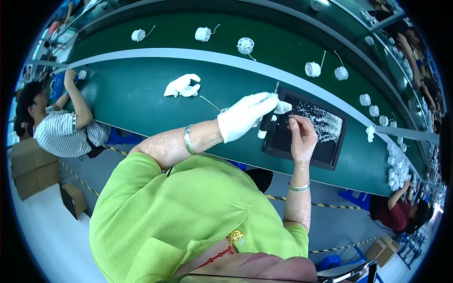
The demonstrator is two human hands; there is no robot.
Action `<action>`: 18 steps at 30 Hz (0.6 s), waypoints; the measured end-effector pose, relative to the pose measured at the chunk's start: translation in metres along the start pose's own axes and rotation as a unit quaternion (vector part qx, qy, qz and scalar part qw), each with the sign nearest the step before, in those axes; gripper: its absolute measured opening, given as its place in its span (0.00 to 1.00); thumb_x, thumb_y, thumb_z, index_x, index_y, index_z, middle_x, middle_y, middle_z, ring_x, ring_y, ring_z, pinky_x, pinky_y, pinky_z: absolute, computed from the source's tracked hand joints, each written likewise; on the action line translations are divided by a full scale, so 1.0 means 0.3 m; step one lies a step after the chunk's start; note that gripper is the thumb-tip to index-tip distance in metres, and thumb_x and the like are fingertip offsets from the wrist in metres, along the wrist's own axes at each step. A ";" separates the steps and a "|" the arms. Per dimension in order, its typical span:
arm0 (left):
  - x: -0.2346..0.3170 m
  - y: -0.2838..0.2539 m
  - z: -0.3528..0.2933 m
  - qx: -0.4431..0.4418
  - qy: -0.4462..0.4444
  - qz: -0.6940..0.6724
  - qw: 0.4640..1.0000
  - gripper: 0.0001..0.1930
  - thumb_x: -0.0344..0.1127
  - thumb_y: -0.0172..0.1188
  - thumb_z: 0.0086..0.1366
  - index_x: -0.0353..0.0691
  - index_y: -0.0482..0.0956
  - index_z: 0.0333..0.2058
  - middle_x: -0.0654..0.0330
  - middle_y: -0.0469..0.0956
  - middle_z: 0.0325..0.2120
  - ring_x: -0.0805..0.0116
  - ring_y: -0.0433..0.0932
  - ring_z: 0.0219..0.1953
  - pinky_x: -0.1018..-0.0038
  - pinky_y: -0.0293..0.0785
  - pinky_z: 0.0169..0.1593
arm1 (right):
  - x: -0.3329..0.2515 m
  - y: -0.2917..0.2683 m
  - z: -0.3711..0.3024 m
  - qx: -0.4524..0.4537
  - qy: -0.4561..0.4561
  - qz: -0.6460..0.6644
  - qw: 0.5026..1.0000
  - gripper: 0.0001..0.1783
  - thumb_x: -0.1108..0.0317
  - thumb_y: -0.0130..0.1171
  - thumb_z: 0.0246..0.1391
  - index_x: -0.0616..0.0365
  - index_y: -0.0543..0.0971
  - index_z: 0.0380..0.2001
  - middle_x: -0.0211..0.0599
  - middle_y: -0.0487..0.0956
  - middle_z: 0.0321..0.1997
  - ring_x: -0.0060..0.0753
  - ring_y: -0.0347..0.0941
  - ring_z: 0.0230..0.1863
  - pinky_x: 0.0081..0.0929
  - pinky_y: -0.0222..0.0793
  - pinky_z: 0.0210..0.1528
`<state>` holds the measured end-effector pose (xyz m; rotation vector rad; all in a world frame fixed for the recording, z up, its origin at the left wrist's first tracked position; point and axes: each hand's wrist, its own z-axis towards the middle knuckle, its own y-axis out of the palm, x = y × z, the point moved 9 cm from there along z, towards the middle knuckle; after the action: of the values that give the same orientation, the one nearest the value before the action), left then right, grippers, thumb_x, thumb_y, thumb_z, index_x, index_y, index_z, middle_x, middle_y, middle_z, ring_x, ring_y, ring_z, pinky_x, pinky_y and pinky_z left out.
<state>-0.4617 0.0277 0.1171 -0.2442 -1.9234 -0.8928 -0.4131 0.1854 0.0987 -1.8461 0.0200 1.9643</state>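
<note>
My left hand [247, 113], in a white glove, is closed round a slim screwdriver [267, 121] with a black handle, a pale end and a thin metal tip that points away from me. A pale wire [209, 103] sticks out to the left from beneath this hand; what it belongs to is mostly hidden. Bare and pinched, my right hand [303, 134] is over the left part of a black tray [295, 153]. Whatever lies between its fingertips is too small to make out. Many tiny white pieces [325, 122] are scattered across the tray.
An empty white glove [183, 86] lies on the green bench [141, 89]. Beyond a pale rail [226, 57], several round white housings with wires [203, 34] stand on a green strip. More white parts [398, 167] are piled at the right. People work at both ends.
</note>
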 end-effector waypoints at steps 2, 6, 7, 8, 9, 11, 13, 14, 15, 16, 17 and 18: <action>0.070 -0.050 -0.062 -0.003 0.042 -0.017 0.999 0.17 0.45 0.45 0.71 0.36 0.74 0.39 0.50 0.71 0.52 0.61 0.69 0.55 0.65 0.64 0.59 | -0.038 0.130 0.040 -0.074 -0.016 -0.098 0.992 0.06 0.71 0.63 0.51 0.63 0.80 0.30 0.36 0.77 0.27 0.24 0.72 0.25 0.20 0.67 0.30; 0.239 -0.279 -0.215 0.051 0.224 -0.011 0.973 0.18 0.46 0.45 0.71 0.35 0.73 0.40 0.42 0.70 0.52 0.53 0.70 0.55 0.60 0.67 0.57 | -0.205 0.522 0.126 -0.214 -0.171 -0.191 0.943 0.10 0.63 0.65 0.47 0.57 0.79 0.26 0.38 0.74 0.23 0.40 0.73 0.23 0.33 0.69 0.28; 0.256 -0.347 -0.244 0.068 0.255 -0.046 0.963 0.17 0.45 0.44 0.71 0.36 0.73 0.40 0.42 0.70 0.52 0.52 0.70 0.55 0.61 0.68 0.56 | -0.219 0.650 0.130 -0.279 -0.204 -0.235 0.908 0.11 0.59 0.64 0.48 0.54 0.80 0.31 0.38 0.76 0.29 0.43 0.75 0.30 0.37 0.71 0.33; 0.264 -0.433 -0.284 0.102 0.269 -0.083 0.954 0.17 0.46 0.44 0.71 0.38 0.73 0.40 0.43 0.69 0.53 0.52 0.70 0.55 0.61 0.68 0.56 | -0.236 0.792 0.106 -0.336 -0.245 -0.280 0.865 0.15 0.57 0.64 0.47 0.51 0.79 0.38 0.41 0.76 0.36 0.45 0.75 0.39 0.38 0.72 0.39; 0.274 -0.496 -0.321 0.124 0.315 -0.084 0.937 0.17 0.47 0.44 0.71 0.39 0.73 0.39 0.44 0.69 0.54 0.52 0.68 0.57 0.61 0.68 0.56 | -0.219 0.927 0.080 -0.394 -0.242 -0.311 0.830 0.20 0.57 0.64 0.46 0.48 0.79 0.44 0.46 0.73 0.46 0.47 0.71 0.49 0.39 0.70 0.47; 0.270 -0.598 -0.382 0.138 0.357 -0.125 0.915 0.16 0.45 0.44 0.71 0.37 0.73 0.40 0.42 0.69 0.53 0.50 0.68 0.57 0.59 0.66 0.57 | -0.178 1.127 0.022 -0.447 -0.287 -0.353 0.770 0.23 0.59 0.64 0.47 0.41 0.77 0.49 0.49 0.66 0.58 0.49 0.64 0.59 0.43 0.63 0.56; 0.248 -0.654 -0.412 0.131 0.336 -0.147 0.921 0.17 0.45 0.42 0.72 0.38 0.73 0.40 0.43 0.68 0.55 0.49 0.65 0.59 0.59 0.65 0.58 | -0.147 1.239 0.003 -0.376 -0.399 -0.395 0.737 0.17 0.61 0.63 0.46 0.44 0.80 0.43 0.44 0.73 0.47 0.47 0.70 0.52 0.39 0.70 0.50; 0.231 -0.688 -0.424 0.135 0.318 -0.150 0.926 0.17 0.45 0.42 0.72 0.38 0.73 0.40 0.43 0.67 0.55 0.49 0.64 0.60 0.58 0.63 0.60 | -0.120 1.303 0.018 -0.422 -0.355 -0.407 0.728 0.16 0.64 0.62 0.46 0.45 0.80 0.42 0.43 0.73 0.47 0.47 0.70 0.52 0.38 0.70 0.49; 0.220 -0.705 -0.418 0.138 0.295 -0.134 0.936 0.16 0.46 0.44 0.71 0.40 0.71 0.39 0.45 0.66 0.57 0.50 0.60 0.62 0.58 0.58 0.62 | -0.096 1.322 0.048 -0.464 -0.309 -0.419 0.717 0.14 0.67 0.60 0.46 0.46 0.80 0.40 0.43 0.73 0.47 0.46 0.70 0.52 0.38 0.71 0.48; 0.215 -0.721 -0.423 0.132 0.288 -0.137 0.939 0.15 0.46 0.44 0.71 0.40 0.71 0.39 0.45 0.66 0.57 0.50 0.61 0.62 0.58 0.58 0.62 | -0.130 1.282 0.068 -0.446 -0.319 -0.423 0.721 0.13 0.71 0.57 0.46 0.49 0.80 0.38 0.43 0.74 0.43 0.44 0.72 0.49 0.36 0.72 0.45; 0.210 -0.735 -0.414 0.124 0.280 -0.139 0.942 0.15 0.46 0.44 0.71 0.40 0.71 0.39 0.45 0.66 0.57 0.50 0.61 0.62 0.58 0.58 0.62 | -0.142 1.221 0.102 -0.437 -0.302 -0.438 0.726 0.13 0.71 0.57 0.46 0.49 0.80 0.38 0.43 0.74 0.43 0.44 0.72 0.49 0.36 0.72 0.45; 0.214 -0.745 -0.414 0.110 0.275 -0.125 0.947 0.15 0.46 0.44 0.71 0.40 0.71 0.39 0.46 0.67 0.56 0.50 0.61 0.62 0.59 0.58 0.62 | -0.210 1.128 0.146 -0.379 -0.301 -0.386 0.785 0.12 0.71 0.57 0.47 0.51 0.80 0.38 0.44 0.75 0.42 0.44 0.73 0.47 0.36 0.72 0.45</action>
<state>-0.5236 -0.2277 0.0962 0.3594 -1.5223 -0.7943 -0.5634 -0.1258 0.0670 -1.1115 -1.6472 1.8955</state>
